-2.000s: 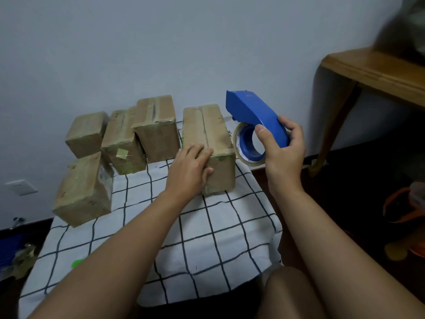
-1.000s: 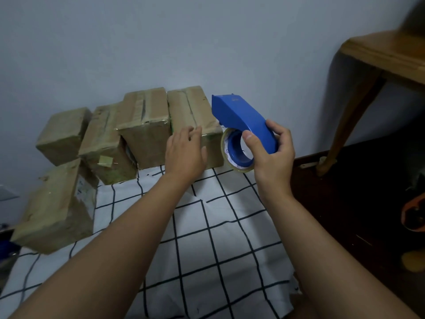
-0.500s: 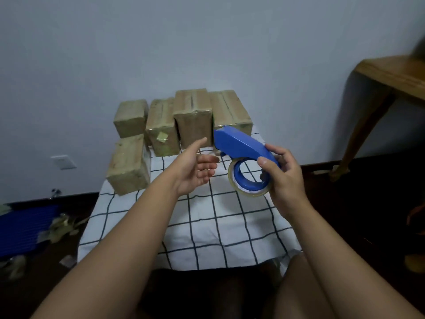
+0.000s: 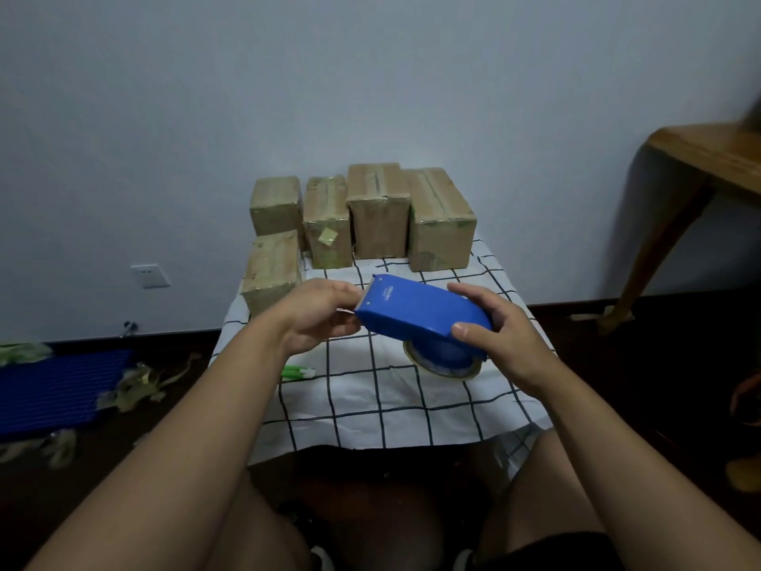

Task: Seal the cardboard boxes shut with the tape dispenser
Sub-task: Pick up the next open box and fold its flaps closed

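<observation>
Blue tape dispenser (image 4: 416, 313) gripped by right hand (image 4: 500, 340); left hand (image 4: 317, 317) pinches its blade end, probably freeing tape before the 5 boxes (image 4: 440, 224) behind it.

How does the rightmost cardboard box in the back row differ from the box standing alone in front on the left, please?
The rightmost box stands taller and looks larger; the front-left box looks lower and smaller. The rightmost box is in the back row against another box, while the front-left box sits nearer, at the cloth's edge. Both are brown cardboard, closed, on the checked cloth.
</observation>
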`<state>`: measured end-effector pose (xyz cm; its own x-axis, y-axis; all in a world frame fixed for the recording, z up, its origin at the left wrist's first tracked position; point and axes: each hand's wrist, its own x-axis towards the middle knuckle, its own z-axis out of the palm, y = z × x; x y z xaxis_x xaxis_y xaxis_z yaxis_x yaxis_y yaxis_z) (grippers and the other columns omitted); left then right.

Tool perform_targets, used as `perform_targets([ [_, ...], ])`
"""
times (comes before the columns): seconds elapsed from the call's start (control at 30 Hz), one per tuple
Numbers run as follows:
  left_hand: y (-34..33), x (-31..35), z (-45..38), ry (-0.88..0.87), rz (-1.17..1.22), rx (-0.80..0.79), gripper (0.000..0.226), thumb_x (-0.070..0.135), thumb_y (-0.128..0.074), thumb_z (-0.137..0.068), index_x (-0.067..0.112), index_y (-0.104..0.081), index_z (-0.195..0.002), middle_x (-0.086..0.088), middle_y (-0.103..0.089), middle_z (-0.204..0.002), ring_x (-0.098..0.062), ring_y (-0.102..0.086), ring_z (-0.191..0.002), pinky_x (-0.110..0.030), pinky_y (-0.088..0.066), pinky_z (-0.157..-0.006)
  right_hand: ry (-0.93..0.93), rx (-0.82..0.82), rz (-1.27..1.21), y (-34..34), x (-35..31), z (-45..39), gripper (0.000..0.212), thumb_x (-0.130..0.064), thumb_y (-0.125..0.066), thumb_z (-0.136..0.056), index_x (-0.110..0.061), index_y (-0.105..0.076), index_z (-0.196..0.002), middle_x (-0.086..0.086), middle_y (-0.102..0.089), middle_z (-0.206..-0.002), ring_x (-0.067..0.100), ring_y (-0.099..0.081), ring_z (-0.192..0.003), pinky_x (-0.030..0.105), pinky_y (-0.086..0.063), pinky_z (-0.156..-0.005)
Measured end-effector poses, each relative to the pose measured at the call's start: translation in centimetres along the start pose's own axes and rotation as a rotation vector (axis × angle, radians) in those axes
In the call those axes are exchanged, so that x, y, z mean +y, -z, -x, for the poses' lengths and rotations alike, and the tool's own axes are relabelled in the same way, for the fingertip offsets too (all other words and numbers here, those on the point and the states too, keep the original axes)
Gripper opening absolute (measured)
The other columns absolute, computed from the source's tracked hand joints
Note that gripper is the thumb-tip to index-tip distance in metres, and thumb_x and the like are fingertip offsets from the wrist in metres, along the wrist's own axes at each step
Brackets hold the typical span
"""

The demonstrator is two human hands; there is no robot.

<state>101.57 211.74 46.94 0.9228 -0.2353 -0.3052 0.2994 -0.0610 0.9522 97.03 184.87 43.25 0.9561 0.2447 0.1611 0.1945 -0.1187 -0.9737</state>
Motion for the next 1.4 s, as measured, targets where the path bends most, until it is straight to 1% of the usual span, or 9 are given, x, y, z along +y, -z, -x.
perform_targets([
  [0.13,0.2,0.0,0.4,-0.011,-0.103,0.040,0.022,0.003,-0.056,-0.094,0.009,-0.068,-0.076,-0.008,-0.071,-0.084,-0.014,-0.064,-0.073,-0.022,-0.055,-0.063,-0.060,-0.107,0.163,-0.6,-0.9,-0.4,0.032,-0.055,-0.070,-0.082,-0.026,-0.072,-0.096,-0.013,-0.069,-0.085,0.005,-0.064,-0.077,0.018,-0.049,-0.066],
  [0.2,0.2,0.1,0.6,-0.030,-0.163,0.064,0.024,0.001,-0.052,-0.096,0.007,-0.066,-0.077,-0.011,-0.071,-0.088,-0.017,-0.062,-0.074,-0.023,-0.055,-0.062,-0.085,-0.146,0.209,-0.6,-0.9,-0.5,0.035,-0.054,-0.067,-0.084,-0.019,-0.071,-0.091,-0.009,-0.064,-0.077,0.006,-0.059,-0.070,0.019,-0.044,-0.064],
  [0.5,0.0,0.0,0.0,-0.040,-0.311,0.160,0.026,-0.003,-0.047,-0.097,0.004,-0.064,-0.078,-0.005,-0.069,-0.068,-0.016,-0.059,-0.064,-0.022,-0.053,-0.058,-0.109,-0.258,0.215,0.1,-0.4,-0.9,0.024,-0.036,-0.071,-0.091,-0.014,-0.071,-0.083,-0.011,-0.063,-0.070,0.003,-0.058,-0.064,0.011,-0.043,-0.059],
  [0.67,-0.6,-0.2,-0.6,-0.035,-0.360,0.200,0.025,-0.004,-0.047,-0.097,0.002,-0.064,-0.080,-0.004,-0.067,-0.064,-0.012,-0.056,-0.055,-0.021,-0.050,-0.054,-0.132,-0.242,0.228,0.1,-0.1,-1.0,0.031,-0.048,-0.071,-0.086,-0.017,-0.072,-0.087,-0.009,-0.066,-0.075,0.005,-0.061,-0.069,0.015,-0.047,-0.061],
  [0.83,-0.4,-0.5,-1.3,-0.048,-0.350,0.281,0.022,0.001,-0.051,-0.098,0.003,-0.063,-0.079,-0.011,-0.062,-0.073,-0.016,-0.054,-0.061,-0.026,-0.050,-0.063,-0.141,-0.210,0.235,0.4,0.0,-1.0,0.046,-0.053,-0.070,-0.079,-0.009,-0.070,-0.091,-0.005,-0.065,-0.076,0.008,-0.060,-0.069,0.021,-0.045,-0.066],
  [0.97,0.9,-0.3,-1.6,-0.045,-0.340,0.326,0.019,0.004,-0.055,-0.096,0.004,-0.063,-0.079,-0.009,-0.061,-0.072,-0.013,-0.054,-0.060,-0.024,-0.050,-0.061,-0.159,-0.203,0.208,1.2,0.4,-0.5,0.056,-0.060,-0.070,-0.071,-0.008,-0.070,-0.090,-0.002,-0.064,-0.077,0.011,-0.059,-0.070,0.026,-0.044,-0.069],
  [1.13,0.9,-0.4,-2.4,-0.033,-0.377,0.366,0.018,0.005,-0.057,-0.095,0.004,-0.065,-0.079,-0.009,-0.061,-0.071,-0.014,-0.055,-0.060,-0.026,-0.052,-0.063,-0.163,-0.201,0.240,1.4,0.2,-0.7,0.028,-0.055,-0.068,-0.075,-0.028,-0.072,-0.075,-0.010,-0.064,-0.070,0.004,-0.059,-0.064,0.021,-0.044,-0.064],
  [1.3,3.2,-0.6,-2.8,-0.059,-0.428,0.527,0.022,0.010,-0.059,-0.096,0.006,-0.058,-0.074,-0.010,-0.057,-0.069,-0.021,-0.053,-0.065,-0.033,-0.049,-0.070,-0.181,-0.135,0.306,2.6,0.4,-0.6,0.041,-0.055,-0.068,-0.073,-0.014,-0.069,-0.075,-0.005,-0.061,-0.066,0.006,-0.056,-0.059,0.026,-0.042,-0.063],
  [1.4,4.0,-0.4,-3.1,-0.078,-0.476,0.574,0.026,0.012,-0.060,-0.095,0.009,-0.058,-0.069,-0.009,-0.058,-0.069,-0.019,-0.052,-0.059,-0.025,-0.045,-0.055,-0.202,-0.122,0.294,2.9,0.7,-0.3,0.041,-0.055,-0.068,-0.073,-0.014,-0.067,-0.071,-0.007,-0.057,-0.063,0.007,-0.051,-0.056,0.025,-0.038,-0.062],
])
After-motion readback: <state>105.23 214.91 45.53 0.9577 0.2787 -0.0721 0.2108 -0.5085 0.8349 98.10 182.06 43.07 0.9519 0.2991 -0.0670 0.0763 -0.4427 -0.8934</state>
